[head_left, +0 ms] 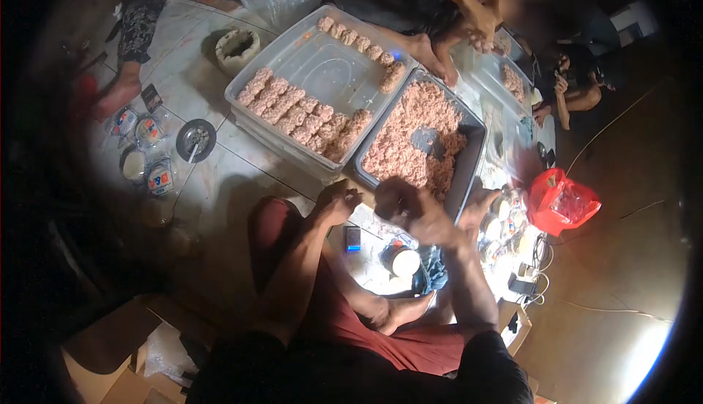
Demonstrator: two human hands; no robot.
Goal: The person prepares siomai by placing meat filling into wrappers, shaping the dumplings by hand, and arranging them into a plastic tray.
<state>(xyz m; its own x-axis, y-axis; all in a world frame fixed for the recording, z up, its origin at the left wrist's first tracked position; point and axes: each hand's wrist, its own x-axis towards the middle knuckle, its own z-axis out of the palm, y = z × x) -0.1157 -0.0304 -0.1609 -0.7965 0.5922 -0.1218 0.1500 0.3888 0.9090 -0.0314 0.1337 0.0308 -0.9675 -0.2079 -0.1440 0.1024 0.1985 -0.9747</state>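
Observation:
My left hand (337, 204) is curled closed just below the front corner of a clear plastic tub (333, 67). Whatever its fingers hold, if anything, is hidden. Over the near edge of a grey tray (470, 173), my right hand (425, 217) is in shadow and smeared, so its fingers are unclear. The tray holds loose pinkish ground mixture (399, 129), with a bare patch of its floor showing. In the clear tub, shaped rolls of mixture (282, 104) stand in packed rows along the near side. More pieces (351, 38) line the far side.
A stone mortar (238, 51) and a dark bowl with a spoon (195, 141) sit left, near several wrapped packs (150, 131). An open jar (405, 262) stands between my legs. A red plastic bag (562, 200) lies right. Another person's hand (480, 27) is above a second clear tub.

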